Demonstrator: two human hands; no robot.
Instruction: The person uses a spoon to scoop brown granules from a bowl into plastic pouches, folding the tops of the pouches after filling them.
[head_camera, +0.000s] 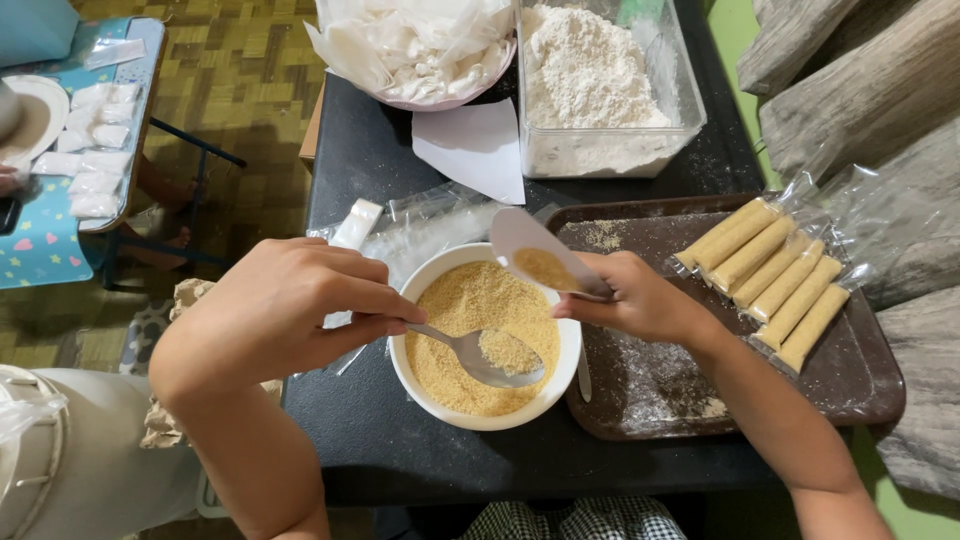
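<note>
Spooning crumbs: left hand (285, 310) fingers pinch spoon (480, 358) over white bowl (420, 385) at the tabletop's near edge; right hand (635, 300) fingers pinch a thin wrapper (530, 245). Tilting either likely spills crumbs.

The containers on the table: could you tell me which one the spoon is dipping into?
The round white bowl of golden crumbs, between the hands. The spoon, held by the left hand, sits in it. The clear tub holds white flour instead.
</note>
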